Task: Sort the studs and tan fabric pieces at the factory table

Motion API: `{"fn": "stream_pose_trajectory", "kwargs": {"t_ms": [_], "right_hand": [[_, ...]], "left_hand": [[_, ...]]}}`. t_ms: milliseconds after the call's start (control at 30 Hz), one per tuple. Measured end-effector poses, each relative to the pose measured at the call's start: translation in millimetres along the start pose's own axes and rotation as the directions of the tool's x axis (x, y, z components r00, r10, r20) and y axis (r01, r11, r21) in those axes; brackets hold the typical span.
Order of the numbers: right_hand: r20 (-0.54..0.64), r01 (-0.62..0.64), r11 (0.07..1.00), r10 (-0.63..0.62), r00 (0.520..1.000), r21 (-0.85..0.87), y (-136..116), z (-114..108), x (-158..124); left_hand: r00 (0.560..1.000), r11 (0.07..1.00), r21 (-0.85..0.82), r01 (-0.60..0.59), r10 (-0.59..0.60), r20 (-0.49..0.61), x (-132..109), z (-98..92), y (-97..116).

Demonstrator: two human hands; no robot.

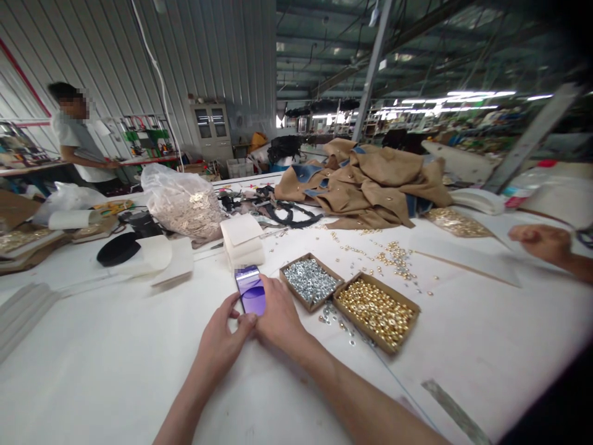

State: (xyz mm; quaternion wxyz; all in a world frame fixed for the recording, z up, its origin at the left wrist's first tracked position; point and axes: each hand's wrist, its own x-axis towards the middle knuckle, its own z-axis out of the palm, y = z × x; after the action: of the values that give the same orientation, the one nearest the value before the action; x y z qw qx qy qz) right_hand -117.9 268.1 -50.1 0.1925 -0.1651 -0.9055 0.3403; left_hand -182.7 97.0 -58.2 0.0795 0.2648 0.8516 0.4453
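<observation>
So, a white-covered desk (115, 371) runs across the whole view; places below are taken from the smartphone (250, 290), lying on it near the near edge. Well beyond the smartphone sits a heap of tan jackets (365, 182) with denim trim, and beyond and left of it a clear plastic bag (183, 204) of small metal parts. Just right of the smartphone are a cardboard tray of gold-coloured eyelets (359, 327) and a cardboard tray of silver-coloured eyelets (294, 295). Loose eyelets (393, 256) lie scattered farther right. A co-worker's hand (540, 242) rests well off to the right.

Steady handling seems to favour fingertips at the smartphone's edges, leaving its lit screen uncovered. Both forearms angle in from the near edge and converge. The right hand (278, 315) lies over the lower right edge; the left hand (222, 337) meets the bottom corner. Neither grip looks clenched; whether either is grasping or only resting, I cannot tell.
</observation>
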Motion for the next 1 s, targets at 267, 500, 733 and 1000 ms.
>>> {"fn": "stream_pose_trajectory", "kwargs": {"t_ms": [267, 500, 733, 1000], "right_hand": [[-0.021, 0.008, 1.0, -0.008, 1.0, 0.012, 1.4, 1.9, -0.9], [-0.032, 0.015, 1.0, -0.015, 0.999, 0.009, 3.0, 4.0, -0.4], [-0.022, 0.012, 1.0, -0.012, 1.0, -0.003, 1.8, 3.7, -0.3], [-0.012, 0.008, 1.0, -0.008, 1.0, -0.006, 0.9, 1.6, -0.8]], "left_hand": [[1.0, 1.0, 0.015, 0.001, -0.001, -0.001, -0.3, 1.2, -2.4], [1.0, 1.0, 0.021, 0.011, -0.011, 0.004, -2.7, 0.0, 4.2], [1.0, 0.999, 0.036, 0.014, -0.014, -0.008, -3.9, 0.9, 2.2], [1.0, 0.999, 0.049, 0.005, -0.005, -0.015, -4.0, 2.6, 0.4]]}}
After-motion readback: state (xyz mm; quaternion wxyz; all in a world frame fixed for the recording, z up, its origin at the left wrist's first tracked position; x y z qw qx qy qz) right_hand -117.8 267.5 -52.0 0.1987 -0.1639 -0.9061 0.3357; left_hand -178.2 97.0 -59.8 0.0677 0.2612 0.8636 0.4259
